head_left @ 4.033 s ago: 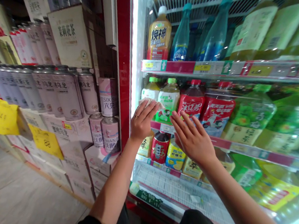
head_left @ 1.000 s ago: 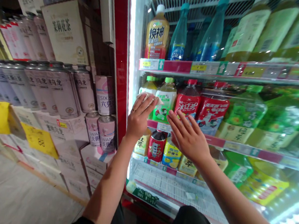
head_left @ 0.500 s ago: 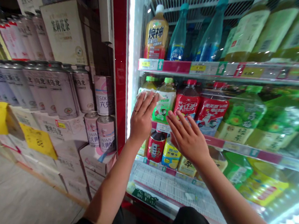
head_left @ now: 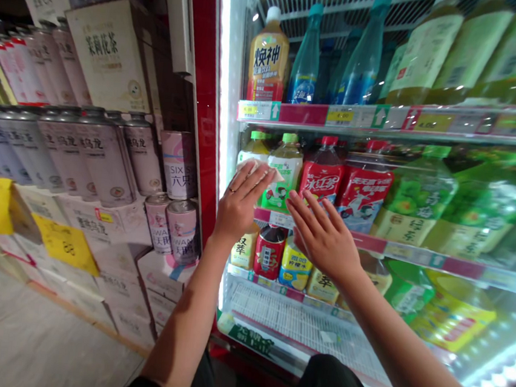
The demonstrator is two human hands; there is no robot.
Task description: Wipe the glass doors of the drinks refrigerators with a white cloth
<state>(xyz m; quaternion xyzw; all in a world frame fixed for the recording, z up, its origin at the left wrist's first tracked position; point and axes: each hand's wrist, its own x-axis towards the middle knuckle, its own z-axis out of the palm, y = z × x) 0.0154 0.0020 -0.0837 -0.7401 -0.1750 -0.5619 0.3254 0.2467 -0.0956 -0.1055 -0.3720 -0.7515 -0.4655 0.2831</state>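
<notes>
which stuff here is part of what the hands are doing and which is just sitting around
In hand:
- white cloth, under the left hand
- right hand, bare and held flat; whether it touches anything is unclear

Just around:
- drink bottles, standing on shelves
- cans
- cartons
- yellow signs

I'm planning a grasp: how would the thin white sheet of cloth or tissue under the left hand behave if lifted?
The thin white sheet would likely droop, since its irregular edge spreads past the left hand's fingers. It's probably light, looking so thin.
</notes>
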